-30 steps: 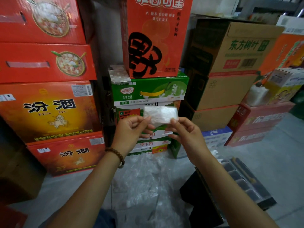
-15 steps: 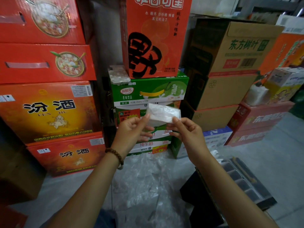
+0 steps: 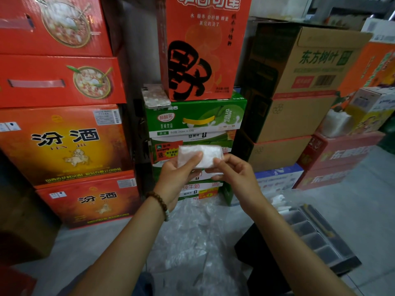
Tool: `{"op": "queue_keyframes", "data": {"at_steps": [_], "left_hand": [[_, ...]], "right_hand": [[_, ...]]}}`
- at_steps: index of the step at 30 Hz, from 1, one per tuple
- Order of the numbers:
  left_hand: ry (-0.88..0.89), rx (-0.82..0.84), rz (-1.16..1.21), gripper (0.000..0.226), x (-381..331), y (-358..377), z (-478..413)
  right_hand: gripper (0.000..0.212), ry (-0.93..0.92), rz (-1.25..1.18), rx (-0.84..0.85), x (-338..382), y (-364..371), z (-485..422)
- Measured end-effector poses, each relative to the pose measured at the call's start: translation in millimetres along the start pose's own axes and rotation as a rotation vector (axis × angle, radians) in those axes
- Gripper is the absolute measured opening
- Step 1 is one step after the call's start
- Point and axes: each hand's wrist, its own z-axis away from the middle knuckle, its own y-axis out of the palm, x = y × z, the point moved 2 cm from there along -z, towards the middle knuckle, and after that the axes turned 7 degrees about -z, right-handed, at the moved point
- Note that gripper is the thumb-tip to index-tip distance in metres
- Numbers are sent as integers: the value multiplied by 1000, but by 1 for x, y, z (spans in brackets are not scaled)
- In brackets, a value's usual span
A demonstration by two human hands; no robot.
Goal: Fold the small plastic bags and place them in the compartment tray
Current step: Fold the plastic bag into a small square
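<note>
Nearest the camera, below both wrists, a crumpled pile of clear plastic (image 3: 192,231) lies on the grey floor, thin, glossy and creased. Below and outward from the right forearm, a dark tray (image 3: 329,248) sits on a black box (image 3: 263,265). It looks rigid, and it is divided into a row of small square cells beside one long slot. The cells in view look unfilled; pale scraps at its far end are too blurred to identify.

Above these, the left hand (image 3: 177,178), a bead bracelet (image 3: 160,201) on its wrist, pinches one end of a bag (image 3: 205,155), thumb flat across the front and fingers behind. The right hand (image 3: 235,176) pinches the other end between thumb and fingertips. The bag is a small, cloudy white oblong, soft and several layers thick. It is held upright in the air with its long axis running from hand to hand.

The placing should turn on one relation. The tray lies down and to the right of the bag, on the right hand's side, well apart from the left. Its length runs outward from under the right forearm. The right hand is therefore the likelier carrier.

Beyond the hands stand printed cartons (image 3: 64,146) in red, orange, green and brown card, with a phone (image 3: 156,96) lying on a green one.
</note>
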Motion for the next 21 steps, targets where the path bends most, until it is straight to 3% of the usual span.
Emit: {"op": "queue_keyframes", "data": {"at_steps": [6,10,14,21], "left_hand": [[38,-74,32,17,1,-2,-2],[48,-84,12,14,4,3,0],[105,-43,-81,21,10,13,6],[47,8,-80,20,11,19,9]], "right_hand": [[2,-66,29,-66,2,1,0],[30,-79,70,-206,1,2,-1],[33,10,91,-160,-10,12,2],[22,-197,99,-315,-1,9,2]]}}
